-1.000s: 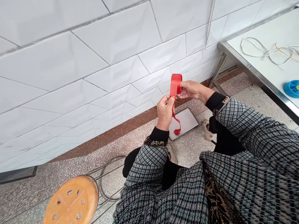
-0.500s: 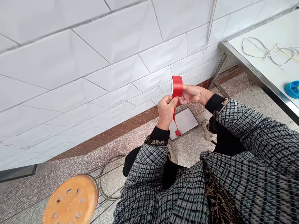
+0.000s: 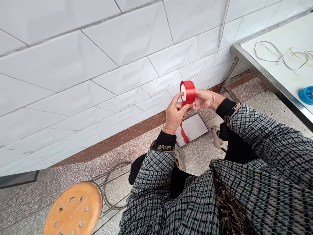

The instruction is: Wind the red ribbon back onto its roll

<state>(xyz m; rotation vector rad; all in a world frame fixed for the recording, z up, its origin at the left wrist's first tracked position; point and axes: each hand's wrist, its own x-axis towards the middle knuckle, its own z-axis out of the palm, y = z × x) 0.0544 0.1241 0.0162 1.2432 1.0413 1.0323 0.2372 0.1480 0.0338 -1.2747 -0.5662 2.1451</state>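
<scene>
A roll of shiny red ribbon [image 3: 190, 92] with a white core is held up between my two hands. My left hand [image 3: 174, 114] is closed at the lower left of the roll, its index finger at the white core and its thumb under the roll by the ribbon. From the right, my right hand [image 3: 204, 98] grips the roll's far side; its fingertips are partly hidden behind the roll. A loose red strip [image 3: 183, 132] hangs below my left hand, its lower end down by the white panel [image 3: 195, 125] on the floor.
To the right, a metal-edged table [image 3: 266, 71] carries tangled white wire [image 3: 281, 58] and a blue plastic spool [image 3: 306, 94]. An orange round stool [image 3: 73, 209] stands at lower left, near a coil of cable [image 3: 106, 192]. White wall tiles [image 3: 137, 42] rise in front.
The roll has turned to show more of its white core and shifted slightly right. My left index finger has moved up to the core. The hanging strip's lower end looks wider.
</scene>
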